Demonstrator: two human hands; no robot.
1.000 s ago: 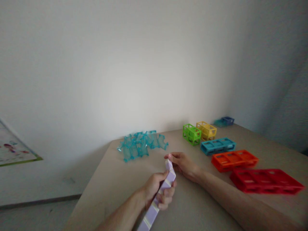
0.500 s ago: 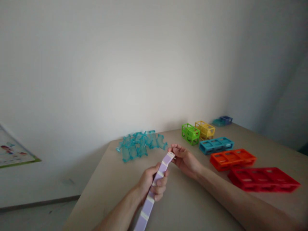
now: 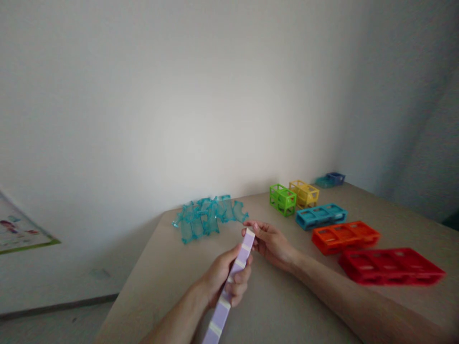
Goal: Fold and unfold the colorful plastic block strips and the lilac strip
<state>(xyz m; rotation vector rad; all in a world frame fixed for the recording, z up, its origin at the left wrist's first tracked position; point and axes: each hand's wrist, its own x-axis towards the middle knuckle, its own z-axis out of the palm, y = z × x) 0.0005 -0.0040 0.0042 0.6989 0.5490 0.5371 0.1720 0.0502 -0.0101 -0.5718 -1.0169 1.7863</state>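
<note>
My left hand (image 3: 231, 277) is wrapped round the middle of a long, narrow lilac box (image 3: 221, 313) with pale bands across it. The box slants up and away from me, and its near end runs out of the bottom of the view. At its far end, the fingers of my right hand (image 3: 270, 241) are bent in against the pale tip, thumb and forefinger close together. Whether they pinch a flap there is too small to tell. Beyond my hands lies a loose group of clear turquoise plastic pieces (image 3: 199, 224).
On the table (image 3: 161, 267), to the right, stand open plastic frames: green (image 3: 283, 199), yellow (image 3: 304, 192), blue (image 3: 322, 216), orange (image 3: 346, 237) and red (image 3: 391, 266). A dark blue frame (image 3: 336, 178) sits in the far corner. A wall (image 3: 215, 95) rises behind the table.
The fingers of my right hand have shifted slightly left and closed in on the box's far end. The pale end that stuck out there now looks more folded in. My left hand keeps its hold.
</note>
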